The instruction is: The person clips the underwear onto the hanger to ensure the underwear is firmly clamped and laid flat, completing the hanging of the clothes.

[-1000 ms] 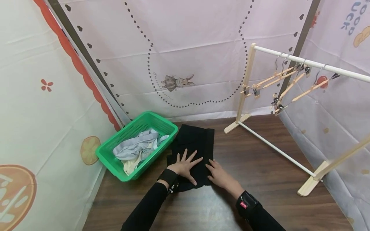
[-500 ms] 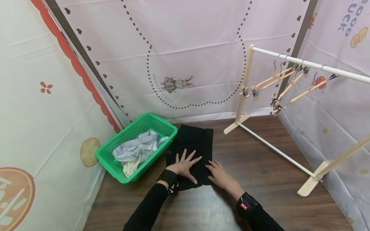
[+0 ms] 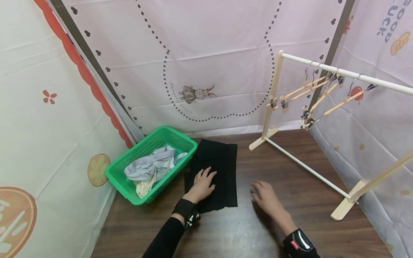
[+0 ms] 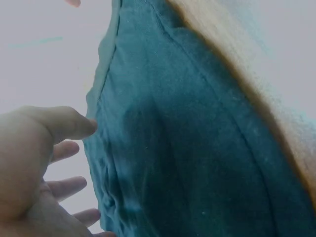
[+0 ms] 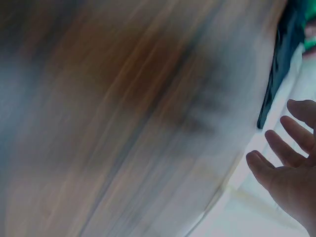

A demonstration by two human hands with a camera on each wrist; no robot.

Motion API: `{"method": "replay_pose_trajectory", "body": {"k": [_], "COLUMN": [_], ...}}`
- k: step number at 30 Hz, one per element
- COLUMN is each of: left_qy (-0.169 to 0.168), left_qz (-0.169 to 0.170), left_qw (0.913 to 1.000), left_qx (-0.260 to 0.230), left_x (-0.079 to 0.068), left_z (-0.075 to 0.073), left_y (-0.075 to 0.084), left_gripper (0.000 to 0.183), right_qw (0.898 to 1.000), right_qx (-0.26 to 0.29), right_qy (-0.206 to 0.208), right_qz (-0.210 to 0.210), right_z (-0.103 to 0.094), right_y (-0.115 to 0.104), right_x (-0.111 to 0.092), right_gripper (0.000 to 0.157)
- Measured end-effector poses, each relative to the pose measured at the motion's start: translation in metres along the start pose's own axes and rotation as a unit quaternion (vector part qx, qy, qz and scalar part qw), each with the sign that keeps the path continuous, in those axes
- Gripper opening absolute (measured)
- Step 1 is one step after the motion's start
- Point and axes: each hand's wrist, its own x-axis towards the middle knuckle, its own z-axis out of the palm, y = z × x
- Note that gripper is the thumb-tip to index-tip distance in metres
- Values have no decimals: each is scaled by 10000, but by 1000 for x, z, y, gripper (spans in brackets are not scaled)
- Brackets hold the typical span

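A black folded garment (image 3: 219, 161) lies flat on the wooden floor, its far left part beside the green basket. My left hand (image 3: 200, 187) is over its left half with relaxed fingers, holding nothing. In the left wrist view the thumb and fingers of that left hand (image 4: 44, 163) are spread near the edge of the cloth (image 4: 168, 128). My right hand (image 3: 266, 197) is raised off the floor to the right of the garment, fingers loosely bent and nothing in them. The right wrist view shows the right hand (image 5: 291, 158) apart from the dark cloth (image 5: 281, 64).
A green plastic basket (image 3: 117, 181) with light blue and cream clothes (image 3: 151, 165) stands at left. A wooden rack (image 3: 272, 96) with a white rail (image 3: 326, 67) and several clip hangers (image 3: 306, 89) stands at right. Printed fabric walls (image 3: 206, 43) surround the floor.
My right hand has left the garment's right edge and moved right. My left hand's spread fingers have drawn closer together, and its wrist has turned. The garment lies as before.
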Motion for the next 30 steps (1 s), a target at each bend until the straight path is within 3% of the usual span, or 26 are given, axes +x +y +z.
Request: {"method": "replay_pose_trajectory", "body": {"k": [6, 10, 14, 19, 24, 27, 30], "left_qy": [163, 273, 337, 329, 314, 351, 395], "left_qz": [31, 21, 18, 56, 68, 109, 178], "left_qw": [9998, 9996, 9994, 9994, 9994, 9993, 9990], "left_qx": [-119, -62, 0, 73, 123, 121, 135], "left_x": [-6, -9, -10, -10, -10, -11, -12], "left_z": [-2, -3, -2, 0, 0, -1, -2], "left_y": [2, 2, 2, 1, 2, 2, 2], "left_gripper": [53, 52, 51, 52, 52, 52, 51], "right_qw": [9947, 9788, 9448, 8897, 8343, 8140, 8105], "right_qx": [-78, -275, -230, 83, 433, 469, 395], "right_qy": [760, 1324, 1925, 2430, 3184, 3508, 3619], "right_qz": [682, 1536, 2643, 3864, 4480, 4605, 4588], "right_z": [-54, -96, -132, -165, -187, -197, -205], "right_y": [34, 54, 67, 75, 82, 86, 89], "right_x": [-18, -34, -54, -76, -87, -87, -83], "right_gripper": [36, 36, 32, 33, 38, 45, 57]}}
